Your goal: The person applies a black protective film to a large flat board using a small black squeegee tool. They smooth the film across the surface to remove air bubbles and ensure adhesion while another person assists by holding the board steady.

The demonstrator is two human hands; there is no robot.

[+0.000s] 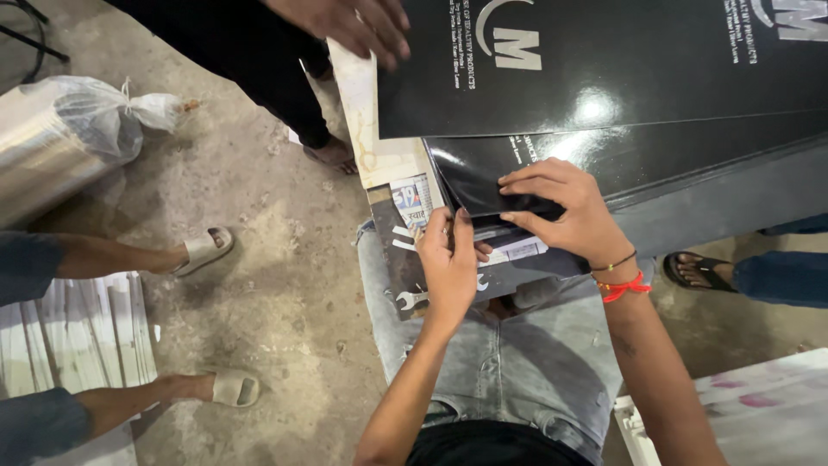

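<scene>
Glossy black film (492, 185) covers the corner of a large laminate sheet (655, 164) that lies across the person's knees, jutting out over the concrete floor (276, 285). The film looks thin, soft and slippery — likely to tear or stretch if pulled hard — so the lifted flap right at the corner is the sensible place to hold it, pinched close to the peel line. The sheet under it seems stiff yet springy, and light for its size.

The right hand (573, 211) comes in from the lower right, wrist bent, with a red thread and a dark band on it. Its fingers are curled down on the folded-back flap, closed on the film with fingertips pressing it against the sheet. The left hand (448, 263) reaches straight up from below, fingers together and mostly extended, resting flat at the sheet's edge just beside the flap — it steadies rather than grips, so it is open.

Above, another person's hand (345, 24) lies spread on a second black sheet (621, 60) stacked on top. Two sandalled feet (207, 250) stand at the left, near a plastic-wrapped roll (60, 138).
</scene>
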